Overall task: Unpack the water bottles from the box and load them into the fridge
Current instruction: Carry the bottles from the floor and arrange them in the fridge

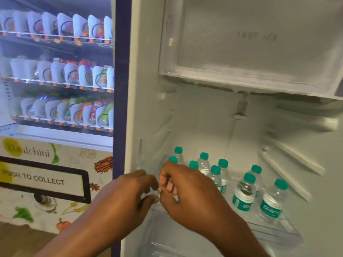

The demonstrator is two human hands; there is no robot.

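Bottles [243, 193] are standing upright on the clear shelf [289, 232] low in the fridge [204, 117], small clear ones with green caps [281, 183] and green labels, grouped in loose pairs from the left wall toward the right. I am judging them light, each an easy one-hand load, with thin walls that are likely to dent under a hard squeeze and may be slick if damp. The label band at the waist is looking like the surest place to take hold, the cap second best. My left hand [128, 191] and my right hand [187, 193] are hovering close together at the shelf's front left corner, fingers curling in toward each other. A sliver of green is showing between my right fingers [169, 187], perhaps a cap, but my knuckles are covering whatever is there, so I cannot tell whether either hand is pinching anything. Blur is softening both hands. The box is lying out of view, and the space under the shelf is being cut off by the lower edge
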